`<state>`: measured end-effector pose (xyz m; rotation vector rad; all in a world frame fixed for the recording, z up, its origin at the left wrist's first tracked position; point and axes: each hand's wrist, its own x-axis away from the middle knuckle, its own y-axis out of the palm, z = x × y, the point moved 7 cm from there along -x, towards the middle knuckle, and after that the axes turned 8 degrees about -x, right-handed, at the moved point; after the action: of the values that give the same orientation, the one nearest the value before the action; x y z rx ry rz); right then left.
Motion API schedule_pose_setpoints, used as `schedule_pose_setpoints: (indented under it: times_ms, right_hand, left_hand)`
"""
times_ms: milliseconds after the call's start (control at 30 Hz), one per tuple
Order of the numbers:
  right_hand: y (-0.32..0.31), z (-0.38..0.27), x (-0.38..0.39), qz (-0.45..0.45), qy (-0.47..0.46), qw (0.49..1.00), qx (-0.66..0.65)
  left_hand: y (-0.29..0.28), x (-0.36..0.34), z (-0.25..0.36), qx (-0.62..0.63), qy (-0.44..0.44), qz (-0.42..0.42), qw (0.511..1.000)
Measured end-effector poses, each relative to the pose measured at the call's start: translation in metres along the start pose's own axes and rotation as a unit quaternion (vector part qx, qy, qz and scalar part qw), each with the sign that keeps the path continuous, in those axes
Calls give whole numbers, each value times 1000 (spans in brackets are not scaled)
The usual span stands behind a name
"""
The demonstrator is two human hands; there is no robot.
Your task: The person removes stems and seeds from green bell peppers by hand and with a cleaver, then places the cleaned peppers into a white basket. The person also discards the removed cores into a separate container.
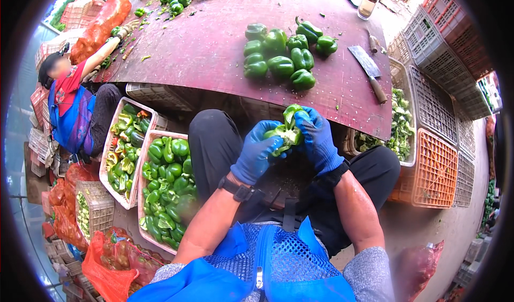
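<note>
Between my knees and the table edge, my left hand [253,149] and my right hand [316,138], both in blue gloves, grip a split green pepper [288,131] whose pale inside shows. The left hand holds its lower left part, the right hand its upper right part. Just beyond, a group of whole green peppers [281,66] lies on the reddish table [198,45]. To their right lie a cleaver [364,61] and another wooden-handled tool [373,44]. By my left leg stands a crate of green peppers [166,189].
At left, a co-worker [75,96] in red and blue reaches toward the table, beside a crate of mixed cut peppers [126,152] and red net sacks [123,262]. At right stand a tub of trimmings [399,122], an orange crate [433,165] and stacked crates [433,39]. A jar [368,3] stands at the back.
</note>
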<state>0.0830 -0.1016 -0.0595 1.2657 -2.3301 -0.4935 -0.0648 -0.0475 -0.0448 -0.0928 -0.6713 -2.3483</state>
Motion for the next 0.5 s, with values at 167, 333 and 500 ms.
schedule_pose_setpoints:
  times_ms: [167, 333, 500]
  right_hand:
    - [7, -7, 3, -10, -7, 1000, 17]
    - [9, -10, 2, -18, 14, 999, 46]
    - [5, -10, 0, 2, -37, 992, 117]
  left_hand:
    - [-1, 3, 4, -69, 40, 23, 997]
    - [2, 3, 13, -121, 15, 42, 992]
    - [4, 7, 12, -303, 116, 113, 939]
